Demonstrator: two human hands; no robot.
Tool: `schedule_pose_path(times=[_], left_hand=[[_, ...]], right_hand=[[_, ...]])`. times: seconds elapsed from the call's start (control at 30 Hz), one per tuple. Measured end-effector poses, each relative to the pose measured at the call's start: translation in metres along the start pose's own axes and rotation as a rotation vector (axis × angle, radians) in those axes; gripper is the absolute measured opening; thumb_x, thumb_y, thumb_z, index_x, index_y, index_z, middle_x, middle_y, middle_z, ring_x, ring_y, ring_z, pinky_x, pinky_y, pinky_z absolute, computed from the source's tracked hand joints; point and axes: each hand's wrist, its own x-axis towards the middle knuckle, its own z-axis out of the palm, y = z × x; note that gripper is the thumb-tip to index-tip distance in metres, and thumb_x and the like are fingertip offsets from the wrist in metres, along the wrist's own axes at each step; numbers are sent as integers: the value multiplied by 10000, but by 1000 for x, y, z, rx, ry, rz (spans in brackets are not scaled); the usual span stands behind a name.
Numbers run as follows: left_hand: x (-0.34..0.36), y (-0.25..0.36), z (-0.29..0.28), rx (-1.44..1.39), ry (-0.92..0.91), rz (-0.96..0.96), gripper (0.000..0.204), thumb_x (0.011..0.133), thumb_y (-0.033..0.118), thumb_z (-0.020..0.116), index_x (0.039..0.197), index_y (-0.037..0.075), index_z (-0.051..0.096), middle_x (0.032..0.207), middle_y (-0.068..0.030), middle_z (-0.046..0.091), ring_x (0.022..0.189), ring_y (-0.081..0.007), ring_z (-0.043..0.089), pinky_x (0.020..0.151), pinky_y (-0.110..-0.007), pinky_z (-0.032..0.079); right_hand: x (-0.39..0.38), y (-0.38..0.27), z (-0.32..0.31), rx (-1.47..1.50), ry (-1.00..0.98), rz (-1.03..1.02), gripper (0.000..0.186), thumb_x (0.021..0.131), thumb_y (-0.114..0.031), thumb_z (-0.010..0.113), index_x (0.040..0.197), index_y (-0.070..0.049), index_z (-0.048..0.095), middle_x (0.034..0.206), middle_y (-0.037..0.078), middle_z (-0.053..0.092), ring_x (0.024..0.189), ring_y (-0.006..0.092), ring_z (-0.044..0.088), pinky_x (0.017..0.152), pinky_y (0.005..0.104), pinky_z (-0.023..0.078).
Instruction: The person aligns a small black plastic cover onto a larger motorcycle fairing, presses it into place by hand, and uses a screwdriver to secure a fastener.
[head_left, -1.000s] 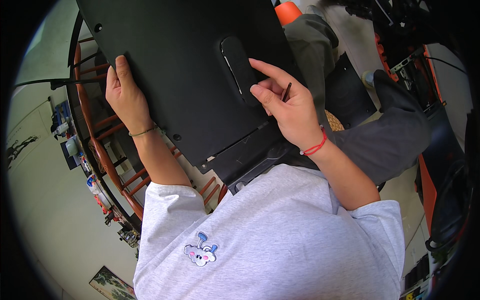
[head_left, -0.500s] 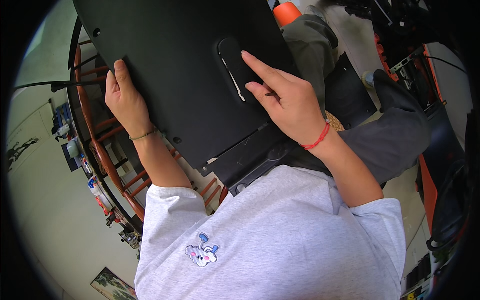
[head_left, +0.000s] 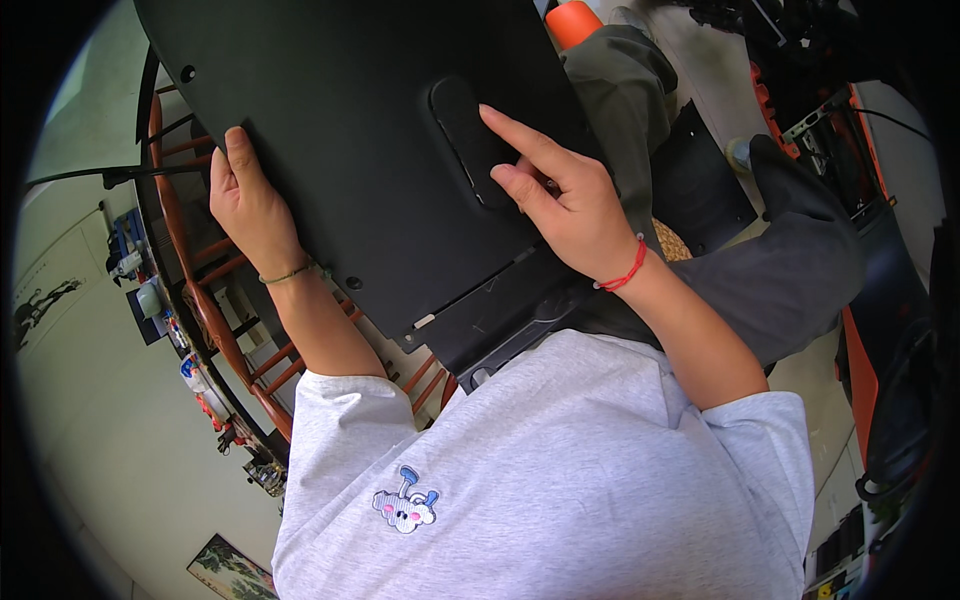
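A large flat black panel (head_left: 340, 180) with round holes near its edge is held up in front of me. My left hand (head_left: 252, 200) closes on its left edge, thumb on the face and fingers behind. Set in the panel is a long rounded black insert (head_left: 462, 130), with a thin gap along its left side. My right hand (head_left: 570, 200) lies over the insert's right side, index finger and thumb stretched out and apart. Its other fingers curl underneath, partly hidden; a small dark spot shows between them, which I cannot make out.
Another black part with a raised edge (head_left: 510, 315) lies under the panel, against my shirt. An orange object (head_left: 573, 24) stands beyond my dark trouser leg (head_left: 760, 285). Red-brown wooden chair rails (head_left: 215, 330) are at left. Black and orange equipment (head_left: 810, 130) stands at right.
The pale slit along the insert's left side has narrowed to a thin line, and the insert looks flatter in the panel. The panel and my left hand have shifted slightly.
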Motion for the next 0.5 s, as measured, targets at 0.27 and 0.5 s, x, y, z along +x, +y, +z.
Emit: schedule_pose_path(times=[0.27,0.5], left_hand=[[-1,9,6,33,4,10,436,1015,392,561,922,-24,649,783,26,586,730,-47,481,666,-205,396],[0,9,7,5,18,7,427,1012,384,568,927,-25,656,790,25,595,728,-51,491,669,-203,401]], right_hand=[[16,-9,-21,-109,-180,-19,712,903,-135,672,1525,-236,342,690,48,582,591,173,570,619,301,501],[64,-41,-45,-545,-520,-127,781,845,-147,708,1520,-262,332,965,94,689,828,239,685,755,362,565]])
